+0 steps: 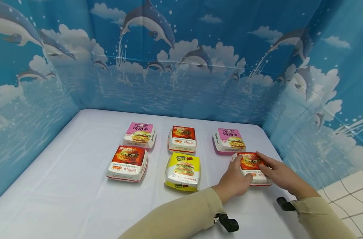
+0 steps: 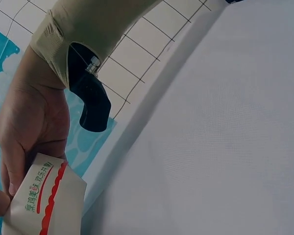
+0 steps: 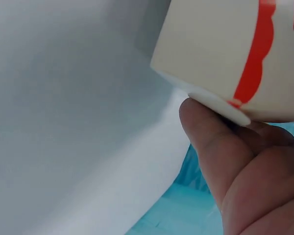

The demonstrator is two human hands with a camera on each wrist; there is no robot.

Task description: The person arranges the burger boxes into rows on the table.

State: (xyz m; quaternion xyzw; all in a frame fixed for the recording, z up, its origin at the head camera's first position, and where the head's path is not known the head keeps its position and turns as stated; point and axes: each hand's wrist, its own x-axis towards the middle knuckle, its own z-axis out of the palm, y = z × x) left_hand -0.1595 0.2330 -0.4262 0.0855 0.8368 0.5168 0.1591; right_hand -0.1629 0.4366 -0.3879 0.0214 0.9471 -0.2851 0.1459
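A red-and-white burger box stands on the right of the white table, with a hand on each side of it. My left hand grips its left side, fingers at the back edge and thumb near the front. From the right, my right hand holds the other side. The box's white wall with a red wavy stripe shows in the left wrist view, where fingers touch it. In the right wrist view a thumb lies against the box's lower edge. Just behind it stands a pink-and-white burger box.
On the white table stand a yellow-and-silver burger box, a red one behind it, and at left another red one before a pink one. A dolphin-print curtain encloses the back and sides.
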